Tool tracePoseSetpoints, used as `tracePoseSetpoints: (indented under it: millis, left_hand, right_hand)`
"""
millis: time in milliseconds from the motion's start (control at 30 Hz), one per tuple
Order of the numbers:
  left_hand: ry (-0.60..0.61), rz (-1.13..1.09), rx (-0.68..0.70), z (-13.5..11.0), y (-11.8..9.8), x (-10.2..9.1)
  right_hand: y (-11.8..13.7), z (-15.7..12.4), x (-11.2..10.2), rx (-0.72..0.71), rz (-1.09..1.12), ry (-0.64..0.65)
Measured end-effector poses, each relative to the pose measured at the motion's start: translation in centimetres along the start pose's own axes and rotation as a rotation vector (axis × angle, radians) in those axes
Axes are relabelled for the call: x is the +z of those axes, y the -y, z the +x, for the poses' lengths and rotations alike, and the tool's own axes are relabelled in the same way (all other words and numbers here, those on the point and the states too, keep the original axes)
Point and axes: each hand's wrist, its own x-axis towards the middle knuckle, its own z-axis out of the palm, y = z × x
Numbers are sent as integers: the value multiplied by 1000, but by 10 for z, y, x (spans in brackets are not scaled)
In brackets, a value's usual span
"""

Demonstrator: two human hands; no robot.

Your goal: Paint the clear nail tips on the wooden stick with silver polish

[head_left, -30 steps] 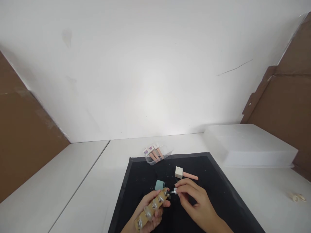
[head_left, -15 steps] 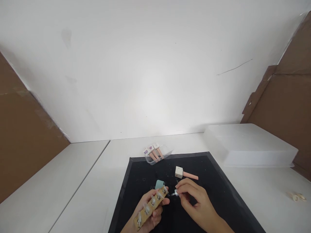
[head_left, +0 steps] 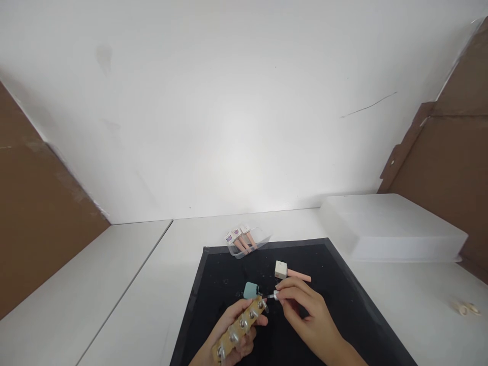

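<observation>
My left hand (head_left: 230,318) is closed around a tan strip (head_left: 247,322) that bears several clear false nail tips on small round mounts. The strip slants up to the right. Between the fingertips of my right hand (head_left: 307,314) I pinch a nail polish brush (head_left: 275,295) by its white cap. Its bristle end points left, close to the nail tip at the strip's upper end; whether they touch I cannot tell. Just beyond the strip stands a small teal block-shaped object (head_left: 250,290). A polish bottle with a white body (head_left: 281,270) and pink handle lies beyond my right hand.
Beneath my hands lies a black mat (head_left: 224,267) on the white table. At its far edge a clear tray (head_left: 263,236) holds several white-and-pink bottles. A translucent white bin (head_left: 404,229) stands at the right, with small beige rings (head_left: 465,308) nearer. Brown boards flank both sides.
My left hand has turned the strip, so the nail tips face a different way. The brush in my right hand has moved slightly up, near the strip's top end.
</observation>
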Motion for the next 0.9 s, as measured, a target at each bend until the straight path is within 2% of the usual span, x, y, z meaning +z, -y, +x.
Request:
tracePoseSetpoints:
  millis: [300, 567, 900]
  left_hand:
    - [0, 3, 26, 1, 2, -2]
    - [19, -39, 36, -1, 0, 4]
    - [1, -29, 40, -3, -2, 7]
  right_hand:
    - [0, -1, 0, -12, 6, 44]
    - [0, -1, -1, -5, 0, 97]
    - [-1, -1, 0, -50, 20, 31]
